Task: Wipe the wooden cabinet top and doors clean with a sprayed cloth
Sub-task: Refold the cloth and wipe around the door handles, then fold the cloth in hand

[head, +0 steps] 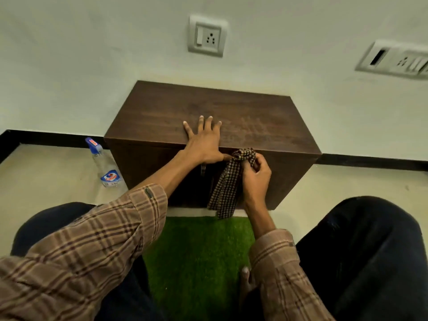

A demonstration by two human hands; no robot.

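wall-side cabinet [208, 112] on the floor | left hand [203, 140] lying flat and open on top, bracing | right hand [256, 174] gripping bunched cloth [228, 181] at the front top edge | top showing wipe streaks, we're judging doors still pending | spray bottle [105, 164] standing left

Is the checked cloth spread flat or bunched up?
Bunched. The right hand grips the cloth gathered at the cabinet's front edge, its tail hanging down over the doors.

The cabinet [208, 117] stands against the wall before me. My left hand [203, 140] lies flat on its top; my right hand [254, 179] holds the cloth [228, 181] at its front edge. A spray bottle [105, 165] stands on the floor to its left.
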